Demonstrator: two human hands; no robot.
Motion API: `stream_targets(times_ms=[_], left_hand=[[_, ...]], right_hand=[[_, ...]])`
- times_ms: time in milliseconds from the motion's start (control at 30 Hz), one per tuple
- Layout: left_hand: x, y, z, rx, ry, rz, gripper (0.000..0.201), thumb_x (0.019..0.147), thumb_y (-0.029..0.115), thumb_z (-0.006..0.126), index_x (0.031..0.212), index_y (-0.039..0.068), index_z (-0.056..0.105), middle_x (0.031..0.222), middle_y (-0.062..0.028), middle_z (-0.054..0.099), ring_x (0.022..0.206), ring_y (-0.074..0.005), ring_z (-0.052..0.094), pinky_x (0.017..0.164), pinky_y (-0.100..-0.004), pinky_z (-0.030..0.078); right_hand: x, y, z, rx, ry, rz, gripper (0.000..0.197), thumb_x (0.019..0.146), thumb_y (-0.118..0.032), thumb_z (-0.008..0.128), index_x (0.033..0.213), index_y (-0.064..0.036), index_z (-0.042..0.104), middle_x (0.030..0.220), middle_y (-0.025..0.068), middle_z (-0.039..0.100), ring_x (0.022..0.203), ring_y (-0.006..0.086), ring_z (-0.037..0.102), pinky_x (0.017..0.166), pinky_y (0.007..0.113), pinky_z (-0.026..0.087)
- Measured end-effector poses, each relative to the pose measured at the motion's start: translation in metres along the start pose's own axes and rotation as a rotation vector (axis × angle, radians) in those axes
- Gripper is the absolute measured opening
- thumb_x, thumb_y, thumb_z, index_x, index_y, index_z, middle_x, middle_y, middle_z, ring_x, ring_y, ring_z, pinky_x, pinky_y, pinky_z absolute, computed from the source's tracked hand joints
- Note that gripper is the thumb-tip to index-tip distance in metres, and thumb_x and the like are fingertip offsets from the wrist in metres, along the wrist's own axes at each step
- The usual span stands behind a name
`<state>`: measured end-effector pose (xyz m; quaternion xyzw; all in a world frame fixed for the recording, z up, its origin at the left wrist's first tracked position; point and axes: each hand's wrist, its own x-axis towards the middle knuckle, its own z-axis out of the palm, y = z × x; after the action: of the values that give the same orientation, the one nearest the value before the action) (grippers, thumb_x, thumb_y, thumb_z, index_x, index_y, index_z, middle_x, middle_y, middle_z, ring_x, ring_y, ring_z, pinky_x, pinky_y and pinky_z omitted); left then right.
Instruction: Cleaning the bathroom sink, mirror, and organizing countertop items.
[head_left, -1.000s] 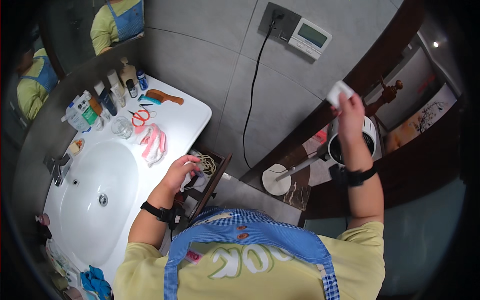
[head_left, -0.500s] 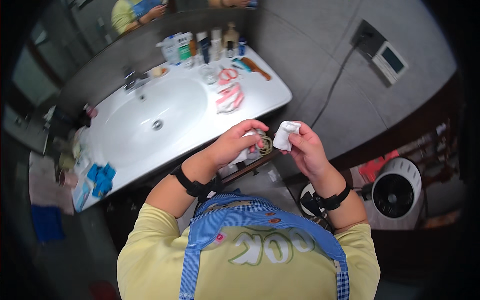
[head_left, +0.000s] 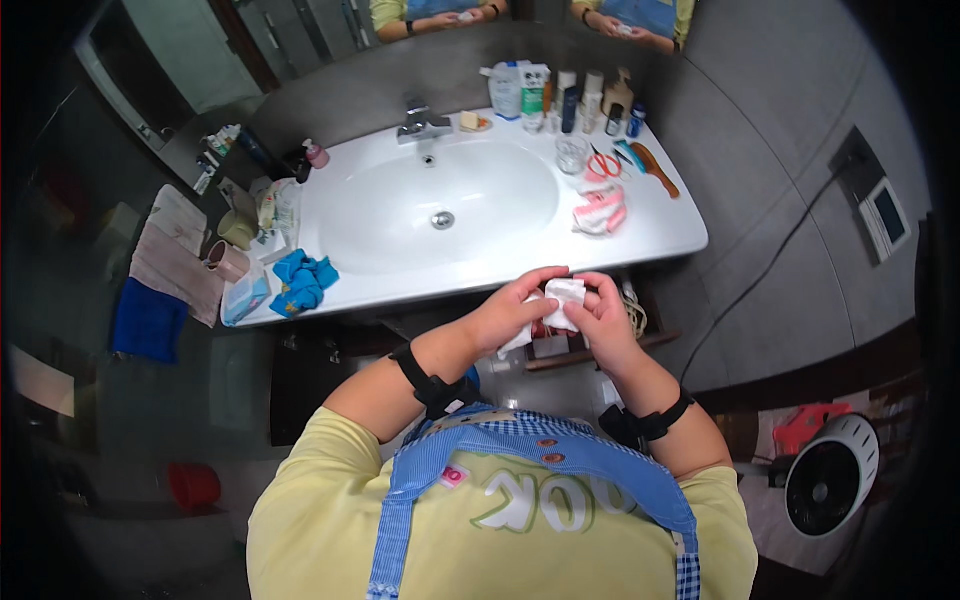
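Note:
In front of the sink counter, my two hands are together over an open drawer. A small folded white cloth, soft and thick-looking, is gripped between my right hand and the thumb of my left hand. My right thumb presses on its face, the fingers behind it. From under my left palm hangs another white piece, also cloth-like; its upper part is hidden by the hand. Beyond my hands, a pink-and-white striped cloth lies crumpled on the counter.
A white basin with a faucet fills the middle counter. Red-handled scissors, a glass, a brown comb and bottles sit right. A blue cloth lies left; a round heater or fan stands at lower right.
My hands have come together; the right hand brought its folded white cloth leftward to the left hand, whose thumb now touches it. The view has shifted left, showing more of the counter and drawer.

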<state>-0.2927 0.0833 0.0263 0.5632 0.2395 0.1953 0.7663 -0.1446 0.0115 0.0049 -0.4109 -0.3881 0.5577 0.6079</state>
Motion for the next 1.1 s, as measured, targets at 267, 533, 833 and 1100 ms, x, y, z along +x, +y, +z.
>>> stream_targets(times_ms=[267, 533, 833, 1100], left_hand=[[0.025, 0.001, -0.121, -0.099, -0.016, -0.119, 0.028, 0.086, 0.02, 0.045, 0.11, 0.006, 0.046, 0.089, -0.0025, 0.055, 0.07, -0.0078, 0.051, 0.055, -0.019, 0.042], [0.092, 0.011, -0.32, -0.261, 0.193, -0.423, 0.027, 0.077, 0.028, 0.05, 0.097, 0.01, 0.049, 0.083, -0.0052, 0.056, 0.063, -0.0156, 0.054, 0.047, -0.0262, 0.045], [0.149, 0.016, -0.401, -0.541, 0.128, -0.374, 0.035, 0.071, 0.023, 0.048, 0.103, 0.01, 0.049, 0.097, -0.0097, 0.055, 0.088, -0.0255, 0.053, 0.068, -0.0382, 0.045], [0.154, 0.012, -0.4, -0.868, -0.036, -0.137, 0.05, 0.064, 0.014, 0.042, 0.114, 0.018, 0.044, 0.112, -0.0102, 0.049, 0.103, -0.037, 0.047, 0.076, -0.0432, 0.042]], right_hand=[[0.093, 0.023, 0.048, -0.219, -0.084, 0.151, 0.041, 0.083, -0.013, 0.051, 0.119, -0.0053, 0.033, 0.086, 0.0063, 0.055, 0.069, 0.0106, 0.054, 0.059, 0.021, 0.042], [0.196, 0.037, 0.078, -0.518, -0.033, 0.247, 0.04, 0.08, -0.019, 0.056, 0.115, -0.0051, 0.041, 0.091, 0.0057, 0.054, 0.074, 0.0131, 0.056, 0.059, 0.024, 0.042], [0.29, 0.031, 0.091, -0.662, 0.003, 0.213, 0.028, 0.078, -0.012, 0.056, 0.103, -0.0038, 0.049, 0.082, 0.0036, 0.053, 0.069, 0.0117, 0.053, 0.062, 0.024, 0.044], [0.399, 0.047, 0.095, -0.899, 0.053, -0.01, 0.045, 0.074, -0.01, 0.054, 0.118, -0.0101, 0.043, 0.078, 0.006, 0.054, 0.068, 0.0143, 0.054, 0.062, 0.026, 0.045]])
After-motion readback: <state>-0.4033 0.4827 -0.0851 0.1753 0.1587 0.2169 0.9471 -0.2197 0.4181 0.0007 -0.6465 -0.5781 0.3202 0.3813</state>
